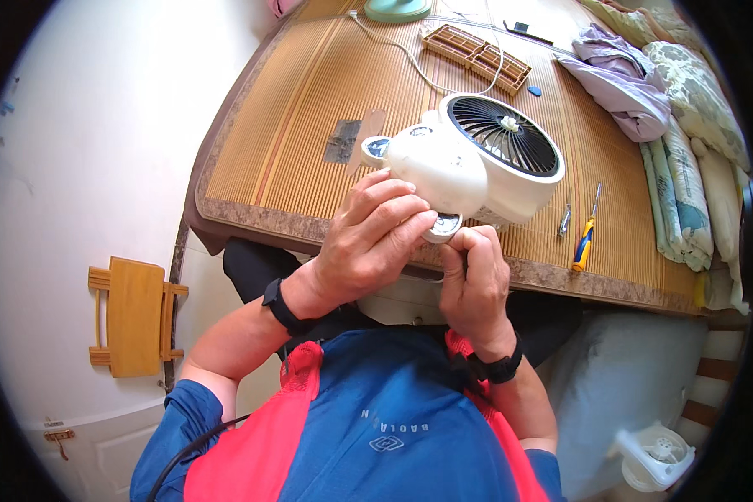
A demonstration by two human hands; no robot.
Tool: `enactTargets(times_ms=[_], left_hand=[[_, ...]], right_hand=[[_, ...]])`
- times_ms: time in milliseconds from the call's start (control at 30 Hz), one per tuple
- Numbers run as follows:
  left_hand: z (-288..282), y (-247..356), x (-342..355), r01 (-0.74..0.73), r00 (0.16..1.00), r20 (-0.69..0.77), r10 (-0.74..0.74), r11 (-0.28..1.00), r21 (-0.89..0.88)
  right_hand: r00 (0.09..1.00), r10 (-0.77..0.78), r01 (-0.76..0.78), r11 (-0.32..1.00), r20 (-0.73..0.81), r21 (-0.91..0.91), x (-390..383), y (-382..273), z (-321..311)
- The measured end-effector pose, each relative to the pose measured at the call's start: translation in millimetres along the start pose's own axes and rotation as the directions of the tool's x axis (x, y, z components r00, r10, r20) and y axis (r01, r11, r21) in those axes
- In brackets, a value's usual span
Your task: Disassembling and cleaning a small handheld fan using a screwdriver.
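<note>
Head view: white fan [443,171] lies tilted on the slatted mat [276,142], close to the table edge [548,275], black vanes facing up.
Left hand [370,238]: fingers bent over the smooth shell, gripping the fan.
Right hand [480,280]: curled, thumb near forefinger at the round foot [444,227]; whether I pinch it or only touch it, I can't tell.
Shell: curved, so an uneven push could roll it under my left fingers.
Table edge: near; a hard pull toward me might tip the fan off.
Vanes: look thin; a roll sideways may crack them.
Screwdriver [585,243]: loose right of the fan; a careless elbow might knock it down.
Cord [408,57]: looped beyond the fan; could snag if the fan is turned.
</note>
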State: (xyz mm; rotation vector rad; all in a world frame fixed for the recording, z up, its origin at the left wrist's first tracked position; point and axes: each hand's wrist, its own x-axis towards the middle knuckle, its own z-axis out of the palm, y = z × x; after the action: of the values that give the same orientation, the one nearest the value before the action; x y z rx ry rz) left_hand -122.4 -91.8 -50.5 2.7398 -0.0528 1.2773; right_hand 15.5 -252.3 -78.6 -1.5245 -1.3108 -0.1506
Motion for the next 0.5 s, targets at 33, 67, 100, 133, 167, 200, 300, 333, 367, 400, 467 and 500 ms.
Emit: enactTargets(times_ms=[33,67,100,133,167,200,300,333,367,400,467,500], left_hand=[[1,1,3,0.015,1.0,-0.023,-0.016,1.0,-0.01],[2,2,5,0.008,1.0,-0.02,-0.008,1.0,-0.009],[2,3,7,0.01,1.0,-0.024,-0.01,1.0,-0.003],[2,3,9,0.011,1.0,-0.027,-0.011,1.0,0.003],[2,3,12,0.001,1.0,-0.023,-0.001,1.0,0.001],[1,1,14,-0.018,0.999,-0.037,0.018,1.0,0.008],[-2,-4,19,-0.005,0.998,-0.07,0.006,1.0,0.013],[-4,-6,21,0.038,0.995,-0.095,-0.037,0.999,0.007],[-6,-5,23,0.029,0.995,-0.091,-0.028,0.999,0.012],[-8,-2,26,0.05,0.995,-0.089,-0.051,0.999,-0.008],[-11,1,27,0.069,0.994,-0.086,-0.071,0.997,-0.021],[-10,2,26,0.076,0.993,-0.091,-0.079,0.997,-0.031]], right_hand=[[0.999,0.014,-0.013,1.0,-0.035,0.022,1,-1,0],[0.999,0.014,-0.013,1.0,-0.043,0.023,0,-1,1],[0.998,0.024,-0.022,0.999,-0.064,0.04,-3,1,3],[0.996,0.034,-0.029,0.998,-0.084,0.057,-4,2,4],[0.995,0.036,-0.031,0.998,-0.095,0.056,-4,2,3],[0.99,0.048,-0.032,0.992,-0.13,0.122,-4,1,2],[0.979,0.11,-0.069,0.972,-0.173,0.226,-4,4,-4],[0.973,0.157,-0.11,0.959,-0.167,0.261,-4,5,-7],[0.972,0.157,-0.106,0.958,-0.176,0.267,0,5,-11],[0.976,0.146,-0.106,0.967,-0.161,0.231,6,4,-16],[0.984,0.061,-0.033,0.985,-0.166,0.169,16,10,-17],[0.984,0.06,-0.03,0.984,-0.168,0.175,21,11,-18]])
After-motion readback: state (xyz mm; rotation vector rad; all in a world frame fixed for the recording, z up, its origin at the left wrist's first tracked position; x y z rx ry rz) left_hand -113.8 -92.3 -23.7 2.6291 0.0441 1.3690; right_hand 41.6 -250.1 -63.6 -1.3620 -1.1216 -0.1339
